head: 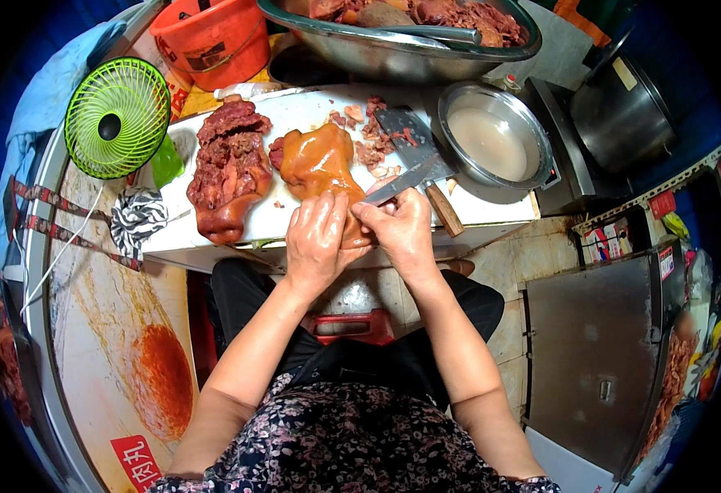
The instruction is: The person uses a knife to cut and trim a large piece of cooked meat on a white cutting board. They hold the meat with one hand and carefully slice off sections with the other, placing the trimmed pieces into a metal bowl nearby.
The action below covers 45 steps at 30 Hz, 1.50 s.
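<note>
On the white work surface lies a glossy brown piece of cooked meat with skin. My left hand presses its near end with bent fingers. A small knife is in my right hand, its blade pointing up and right; the right thumb and fingertips are at the meat's near right edge. Left of this piece rests a second piece of cooked meat, its torn red flesh facing up. Beyond the knife, a cleaver lies flat among meat scraps, its wooden handle toward me.
A steel bowl of cloudy liquid stands at the right, near a tall dark pot. Behind are a large basin of meat and an orange bucket. A green fan and a striped cloth are at the left.
</note>
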{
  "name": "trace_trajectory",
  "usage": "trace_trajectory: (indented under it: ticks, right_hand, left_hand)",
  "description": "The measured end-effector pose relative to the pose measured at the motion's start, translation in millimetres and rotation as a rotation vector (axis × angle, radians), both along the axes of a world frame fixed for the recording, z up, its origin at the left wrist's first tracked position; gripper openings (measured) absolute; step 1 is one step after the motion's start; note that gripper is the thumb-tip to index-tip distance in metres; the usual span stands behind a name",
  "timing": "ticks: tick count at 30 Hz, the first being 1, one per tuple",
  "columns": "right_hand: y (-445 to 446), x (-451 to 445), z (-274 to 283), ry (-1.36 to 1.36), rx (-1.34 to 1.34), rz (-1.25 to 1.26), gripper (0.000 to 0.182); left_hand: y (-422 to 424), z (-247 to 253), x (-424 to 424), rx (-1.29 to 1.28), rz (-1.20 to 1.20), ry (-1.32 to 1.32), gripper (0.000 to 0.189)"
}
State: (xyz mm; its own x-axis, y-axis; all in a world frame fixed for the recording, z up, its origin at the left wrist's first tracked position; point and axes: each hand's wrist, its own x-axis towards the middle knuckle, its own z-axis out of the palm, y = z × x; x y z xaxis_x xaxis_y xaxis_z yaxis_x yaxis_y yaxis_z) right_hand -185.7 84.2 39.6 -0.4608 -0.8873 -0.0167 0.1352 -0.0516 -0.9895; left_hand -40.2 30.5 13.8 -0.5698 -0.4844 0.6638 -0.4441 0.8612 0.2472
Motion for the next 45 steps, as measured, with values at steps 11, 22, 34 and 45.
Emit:
trace_trajectory:
  ticks: [11, 22, 34, 45]
  right_hand:
    - [-2, -2, -6, 0.140, 0.004, -0.059, 0.014]
    - [-1, -4, -8, 0.123, 0.020, -0.095, 0.015]
    - [39, -19, 4, 0.350, 0.139, -0.017, 0.037]
    - [76, 11, -18, 0.984, 0.143, 0.232, 0.091]
  left_hand:
    - [2, 0, 2, 0.046, -0.006, -0.001, 0.082]
    - [2, -1, 3, 0.039, -0.001, 0.000, 0.080]
    - [1, -4, 8, 0.050, -0.005, -0.005, 0.090]
    - [8, 10, 13, 0.075, -0.016, -0.075, 0.085]
